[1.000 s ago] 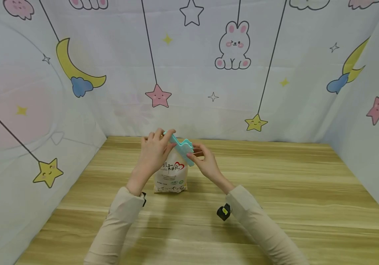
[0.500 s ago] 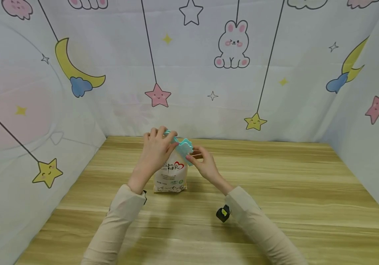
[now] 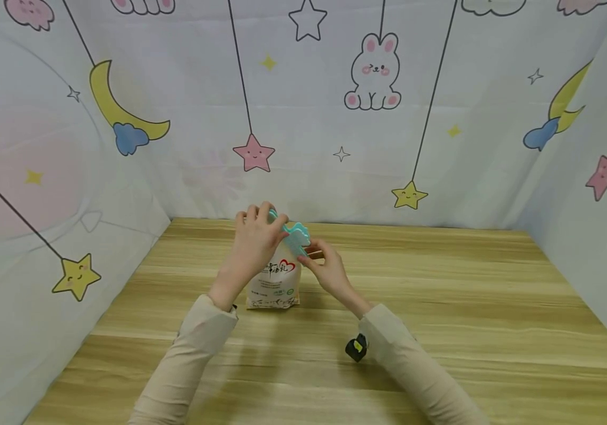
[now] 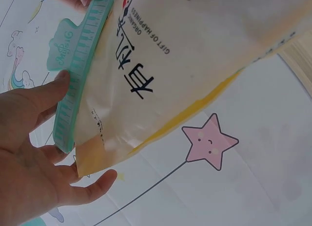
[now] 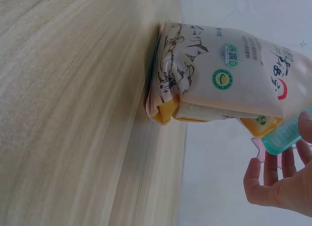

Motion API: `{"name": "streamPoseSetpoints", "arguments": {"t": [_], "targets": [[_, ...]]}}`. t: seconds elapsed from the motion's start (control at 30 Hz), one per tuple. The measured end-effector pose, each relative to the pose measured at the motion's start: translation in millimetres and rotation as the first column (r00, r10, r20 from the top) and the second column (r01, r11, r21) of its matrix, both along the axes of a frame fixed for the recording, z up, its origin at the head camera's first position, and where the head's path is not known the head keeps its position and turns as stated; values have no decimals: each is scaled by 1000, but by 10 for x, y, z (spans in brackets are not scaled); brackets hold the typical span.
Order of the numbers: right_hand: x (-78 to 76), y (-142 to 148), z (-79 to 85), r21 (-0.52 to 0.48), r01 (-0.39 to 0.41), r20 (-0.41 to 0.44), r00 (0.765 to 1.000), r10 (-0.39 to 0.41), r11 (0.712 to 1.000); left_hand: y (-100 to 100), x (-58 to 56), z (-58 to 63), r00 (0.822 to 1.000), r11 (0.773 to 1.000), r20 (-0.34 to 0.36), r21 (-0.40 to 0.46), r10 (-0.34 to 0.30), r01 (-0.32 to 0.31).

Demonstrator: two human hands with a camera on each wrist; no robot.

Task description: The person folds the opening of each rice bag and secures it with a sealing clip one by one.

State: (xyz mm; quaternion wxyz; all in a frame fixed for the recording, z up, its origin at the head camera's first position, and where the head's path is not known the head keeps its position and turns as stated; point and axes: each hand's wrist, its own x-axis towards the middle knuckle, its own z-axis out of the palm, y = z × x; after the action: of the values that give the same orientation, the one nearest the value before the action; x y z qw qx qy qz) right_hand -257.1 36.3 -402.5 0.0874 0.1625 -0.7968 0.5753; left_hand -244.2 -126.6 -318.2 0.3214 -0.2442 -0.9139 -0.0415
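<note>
A white paper-like bag (image 3: pixel 275 289) with printed characters and a red heart stands upright on the table. Across its top lies a turquoise bag clip (image 3: pixel 298 237), slanting down to the right; the left wrist view shows piano keys printed along its bar (image 4: pixel 73 99) and a wavy-edged tab (image 4: pixel 63 46). My left hand (image 3: pixel 255 243) grips the clip's upper-left end, thumb on the bar. With thumb and fingers my right hand (image 3: pixel 330 270) pinches the lower-right end. In the right wrist view that end (image 5: pixel 283 137) sits at the bag's top corner.
The wooden table (image 3: pixel 441 295) spreads round the bag, mostly to the right and in front. White cloth (image 3: pixel 303 118) printed with stars, moons and a rabbit hangs behind and at both sides. A black wrist device (image 3: pixel 356 348) hangs under the right cuff.
My left hand has shifted a little to the right along the clip, covering more of its upper part. My right hand has moved only slightly, and the bag stays in place.
</note>
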Motion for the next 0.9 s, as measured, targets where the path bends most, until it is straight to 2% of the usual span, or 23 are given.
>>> {"name": "streamPoseSetpoints", "arguments": {"t": [0.33,0.6,0.9], "targets": [[11,-22,-24,8,19,-39,999,-19,1000,41,0,-10,1000,1000,-2,4,7,-7],[-7,-57,-50,-29,48,-60,997,-49,998,63,0,-20,999,999,13,6,36,-36],[8,-92,-31,-24,80,-76,994,-82,996,83,-30,-70,996,996,-18,-25,83,-83]]}}
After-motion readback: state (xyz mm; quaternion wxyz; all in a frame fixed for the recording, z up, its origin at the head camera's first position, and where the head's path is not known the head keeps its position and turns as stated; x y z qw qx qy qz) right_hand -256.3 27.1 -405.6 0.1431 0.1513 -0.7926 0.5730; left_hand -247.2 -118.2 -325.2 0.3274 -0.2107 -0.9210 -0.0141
